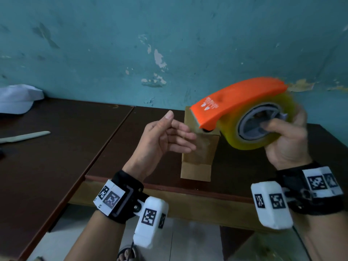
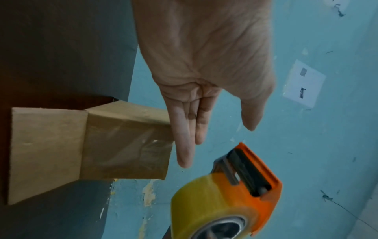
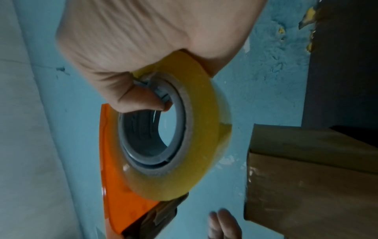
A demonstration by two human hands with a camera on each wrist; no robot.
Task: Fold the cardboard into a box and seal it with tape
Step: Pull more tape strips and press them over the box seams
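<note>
- Up above the table, the right hand [image 1: 288, 140] grips the tape dispenser [image 1: 239, 102] (orange guard, yellowish roll); its thumb [image 3: 141, 100] hooks into the grey core [image 3: 151, 137] and the fingers curl round the far side of the roll [image 1: 254, 129]
- the dispenser is lifted clear of the table, its cutter end pointing left toward the other hand; its outline is a little blurred
- the left hand [image 1: 165, 136] hovers palm up just left of the dispenser, fingers relaxed and slightly bent, holding nothing; it touches neither tape nor cardboard
- the cardboard box [image 1: 199, 153] stands upright on the dark brown table [image 1: 113, 147], near its front edge, behind and between the two hands; glossy tape lies over its front face [image 2: 126, 145], and a bottom flap [image 2: 47, 148] sticks out toward the camera
- farther left on the neighbouring tabletop lie a pale flat stick [image 1: 26, 136] and a white cap [image 1: 17, 98]
</note>
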